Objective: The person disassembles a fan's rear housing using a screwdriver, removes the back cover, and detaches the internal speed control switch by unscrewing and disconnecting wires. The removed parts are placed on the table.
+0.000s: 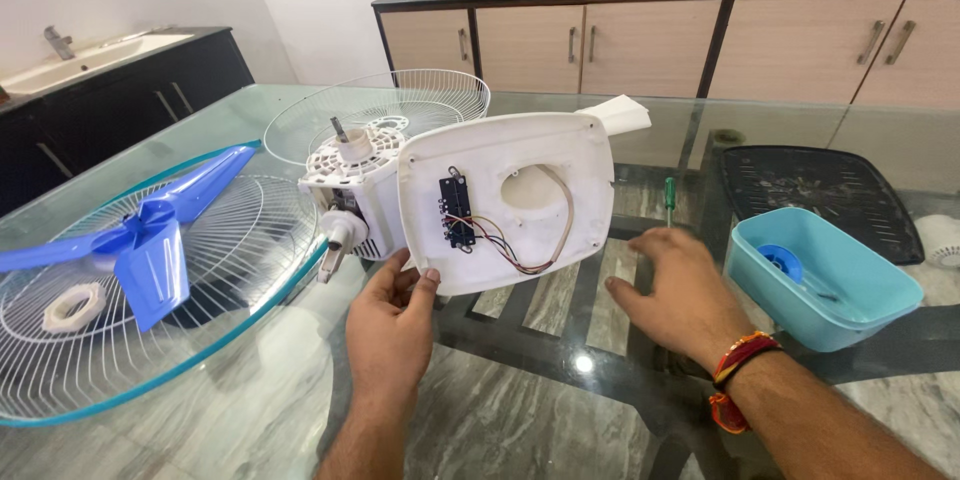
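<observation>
We see a dismantled table fan on a glass tabletop (520, 410). The left hand (390, 325) is closed in a pinch on the lower left corner of the white base cover (520, 155), thumb and fingers clamping its edge and holding it tilted so that its hollow inside faces us. Inside the cover sit a black switch block (456, 212) and a bundle of coloured wires (520, 250) looping toward a round opening. The cover leans against the white motor housing (350, 175), whose bare shaft points upward. The right hand (680, 295) lies open, palm down, on the glass just right of the cover, gripping nothing; a green screwdriver (669, 200) lies just beyond its fingers. To the left, a blue fan blade (150, 240) and a white plastic nut (72, 306) rest on a wire guard (250, 270); a second guard (420, 100) lies behind the motor. A pale blue tub (830, 290) stands at the right. In our judgement, the chief risk is strain on the wires: pulling the cover away from the motor could tear them from the switch. The one-cornered pinch could also slip, dropping the cover onto the glass.
</observation>
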